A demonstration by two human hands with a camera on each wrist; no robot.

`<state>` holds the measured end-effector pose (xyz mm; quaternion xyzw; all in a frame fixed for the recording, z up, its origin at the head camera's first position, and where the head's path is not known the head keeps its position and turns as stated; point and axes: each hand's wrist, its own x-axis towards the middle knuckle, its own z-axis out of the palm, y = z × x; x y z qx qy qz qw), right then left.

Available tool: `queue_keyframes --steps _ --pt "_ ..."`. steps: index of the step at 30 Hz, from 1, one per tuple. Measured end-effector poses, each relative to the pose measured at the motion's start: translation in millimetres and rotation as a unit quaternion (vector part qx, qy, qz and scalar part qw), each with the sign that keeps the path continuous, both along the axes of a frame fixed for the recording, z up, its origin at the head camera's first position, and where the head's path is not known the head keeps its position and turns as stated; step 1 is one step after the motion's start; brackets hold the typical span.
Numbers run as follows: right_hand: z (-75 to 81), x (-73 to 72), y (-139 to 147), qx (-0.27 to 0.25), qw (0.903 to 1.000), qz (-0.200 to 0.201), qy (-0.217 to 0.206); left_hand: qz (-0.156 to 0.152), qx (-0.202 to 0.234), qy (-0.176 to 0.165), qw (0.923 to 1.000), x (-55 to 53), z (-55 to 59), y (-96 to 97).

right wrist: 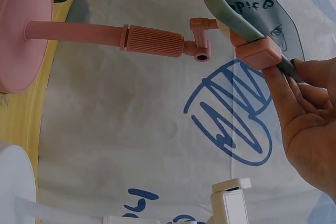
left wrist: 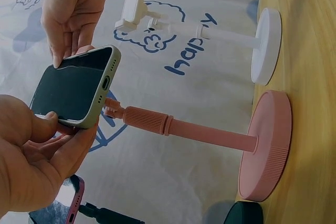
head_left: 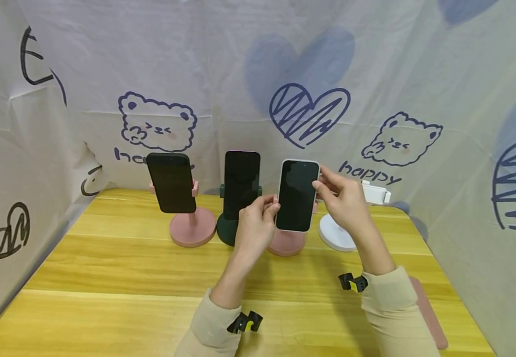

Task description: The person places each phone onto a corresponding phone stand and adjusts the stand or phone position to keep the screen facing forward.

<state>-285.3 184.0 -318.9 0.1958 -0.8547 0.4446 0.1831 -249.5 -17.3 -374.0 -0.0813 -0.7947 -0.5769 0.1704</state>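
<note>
A phone in a pale green case, its dark screen facing me, sits upright in the holder of a pink phone stand. My left hand grips the phone's lower left edge, thumb at the front and fingers behind. On the opposite side, my right hand pinches the upper right edge between thumb and fingers. In the right wrist view a pink clamp jaw lies against the phone's side, right by the fingers. The stand's ribbed post shows below the phone in the left wrist view.
To the left, a black phone stands in another pink stand, and a second phone in a dark green one. A white stand with a bare holder is at right. A flat pink object lies along the wooden table's right side.
</note>
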Motion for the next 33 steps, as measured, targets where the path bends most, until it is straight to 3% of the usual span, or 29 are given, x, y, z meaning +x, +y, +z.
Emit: queue_keyframes --steps 21,33 --pt "-8.3 4.2 0 -0.004 0.9999 -0.007 0.015 -0.007 0.009 -0.001 0.9999 1.4 0.2 -0.7" --pt "-22.6 2.6 -12 -0.066 0.9915 -0.055 0.098 -0.005 0.003 0.022 0.9997 0.8 0.3 0.3"
